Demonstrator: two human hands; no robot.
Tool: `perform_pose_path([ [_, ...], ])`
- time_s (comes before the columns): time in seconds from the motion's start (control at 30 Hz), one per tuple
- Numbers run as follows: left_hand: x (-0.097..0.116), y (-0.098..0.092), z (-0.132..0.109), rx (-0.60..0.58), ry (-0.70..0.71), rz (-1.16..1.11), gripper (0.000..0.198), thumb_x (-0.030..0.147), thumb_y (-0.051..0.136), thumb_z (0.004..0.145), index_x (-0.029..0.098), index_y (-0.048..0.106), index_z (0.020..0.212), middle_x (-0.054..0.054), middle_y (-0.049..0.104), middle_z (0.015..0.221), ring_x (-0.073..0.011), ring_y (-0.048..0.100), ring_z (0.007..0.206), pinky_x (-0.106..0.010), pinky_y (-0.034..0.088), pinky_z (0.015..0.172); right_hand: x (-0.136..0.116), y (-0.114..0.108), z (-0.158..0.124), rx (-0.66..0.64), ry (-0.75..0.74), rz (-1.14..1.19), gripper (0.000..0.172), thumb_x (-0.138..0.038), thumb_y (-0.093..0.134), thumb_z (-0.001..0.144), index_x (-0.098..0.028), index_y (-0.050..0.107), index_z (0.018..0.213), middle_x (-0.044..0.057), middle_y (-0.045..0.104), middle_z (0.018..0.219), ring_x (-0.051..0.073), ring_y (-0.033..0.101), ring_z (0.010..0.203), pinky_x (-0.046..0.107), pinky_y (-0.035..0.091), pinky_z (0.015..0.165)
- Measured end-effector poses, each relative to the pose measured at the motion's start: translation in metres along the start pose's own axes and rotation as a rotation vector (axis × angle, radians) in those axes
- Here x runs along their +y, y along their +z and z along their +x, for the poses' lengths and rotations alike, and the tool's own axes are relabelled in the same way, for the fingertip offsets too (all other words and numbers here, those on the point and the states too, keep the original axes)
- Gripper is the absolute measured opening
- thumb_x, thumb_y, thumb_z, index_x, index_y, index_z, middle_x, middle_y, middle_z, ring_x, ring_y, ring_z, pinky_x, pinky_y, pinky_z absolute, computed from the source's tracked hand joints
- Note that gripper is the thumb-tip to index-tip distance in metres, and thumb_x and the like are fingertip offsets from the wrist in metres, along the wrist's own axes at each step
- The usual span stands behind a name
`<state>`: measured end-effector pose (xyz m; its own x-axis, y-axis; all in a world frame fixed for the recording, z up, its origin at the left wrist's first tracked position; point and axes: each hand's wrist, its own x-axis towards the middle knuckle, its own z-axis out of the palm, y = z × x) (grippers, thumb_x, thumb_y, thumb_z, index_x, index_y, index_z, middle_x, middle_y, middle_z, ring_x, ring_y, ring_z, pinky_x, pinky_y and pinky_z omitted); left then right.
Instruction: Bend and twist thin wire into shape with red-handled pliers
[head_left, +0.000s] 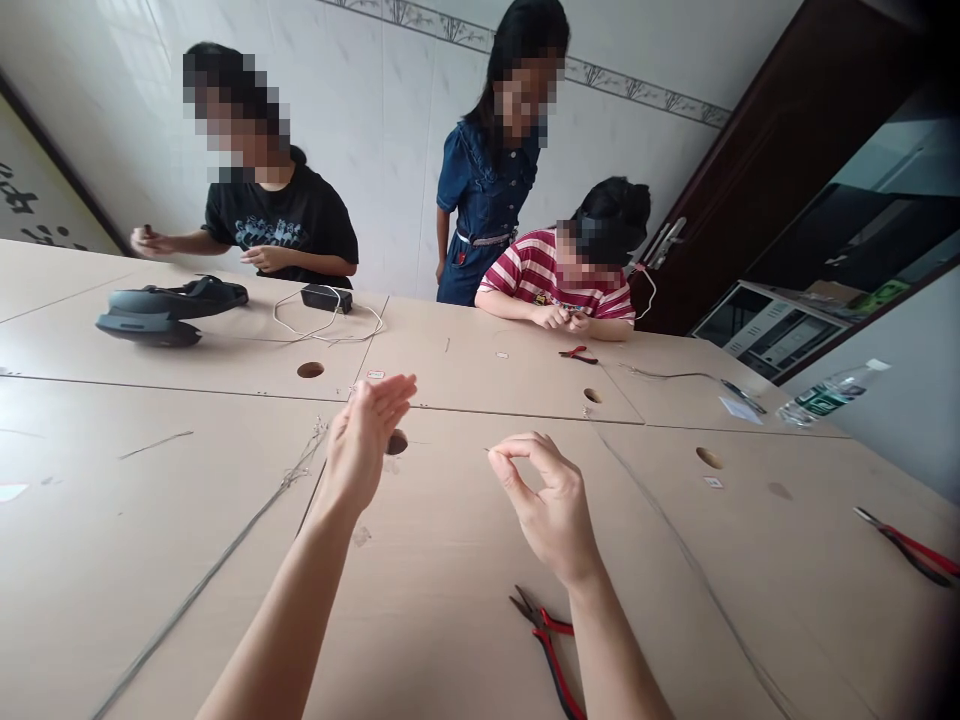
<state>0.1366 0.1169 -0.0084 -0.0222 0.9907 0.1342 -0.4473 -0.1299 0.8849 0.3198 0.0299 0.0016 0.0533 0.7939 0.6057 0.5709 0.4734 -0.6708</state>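
My left hand (pixel 367 440) is raised over the table with its fingers stretched out, holding nothing. To the right, my right hand (pixel 544 500) pinches thumb and forefinger together. A tiny thin dark end, like a short piece of wire (pixel 487 450), sticks out of the pinch; the rest is hidden by the fingertips. Below my right wrist lie red-and-black pliers (pixel 541 635) with their jaws apart, partly covered by my forearm. A bundle of thin grey wires (pixel 232 545) runs beside my left forearm, and another bundle (pixel 682 550) lies right of my right hand.
Three people stand or sit across the table (pixel 442 560). A black headset (pixel 161 310) and a black adapter (pixel 326 298) with white cable lie at the far left. More pliers (pixel 911 545), a tilted plastic bottle (pixel 832 393) and small red-handled pliers (pixel 578 354) are rightward. Round holes pierce the tabletop.
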Motion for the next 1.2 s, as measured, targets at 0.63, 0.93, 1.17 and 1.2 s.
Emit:
perform_pose_path([
  [0.63,-0.017,0.001,-0.017,-0.880,-0.666,0.115,0.046,0.045,0.037,0.100,0.010,0.067,0.095,-0.016,0.076,0.086,-0.0174,0.069,0.069,-0.028,0.050,0.066,0.052,0.022,0.031,0.014,0.032,0.008,0.015,-0.025,0.051,0.094,-0.022,0.059,0.081,0.001,0.062,0.080,0.017,0.058,0.081,0.032,0.046,0.081],
  [0.93,-0.024,0.016,-0.032,-1.178,-0.820,-0.248,0.046,0.048,0.052,0.093,0.006,0.071,0.087,-0.016,0.075,0.070,-0.0187,0.066,0.048,-0.025,0.047,0.044,0.051,0.026,0.026,0.041,0.049,0.035,0.015,-0.024,0.052,0.094,-0.021,0.059,0.082,0.000,0.062,0.080,0.016,0.059,0.079,0.030,0.047,0.079],
  [1.17,0.004,0.018,-0.048,-1.000,-0.648,-0.584,0.041,0.047,0.051,0.093,0.012,0.071,0.086,-0.008,0.071,0.055,-0.0109,0.051,0.029,-0.017,0.033,0.032,0.035,0.032,0.022,-0.006,0.016,0.045,0.014,-0.022,0.052,0.093,-0.022,0.059,0.081,0.001,0.065,0.082,0.017,0.060,0.082,0.033,0.047,0.080],
  [1.2,0.011,0.017,-0.049,-0.952,-0.595,-0.608,0.038,0.046,0.049,0.094,0.016,0.071,0.089,-0.006,0.071,0.057,-0.0111,0.052,0.029,-0.018,0.037,0.033,0.032,0.033,0.021,-0.016,0.004,0.038,0.015,-0.021,0.052,0.093,-0.023,0.058,0.080,0.001,0.066,0.082,0.017,0.060,0.082,0.033,0.047,0.081],
])
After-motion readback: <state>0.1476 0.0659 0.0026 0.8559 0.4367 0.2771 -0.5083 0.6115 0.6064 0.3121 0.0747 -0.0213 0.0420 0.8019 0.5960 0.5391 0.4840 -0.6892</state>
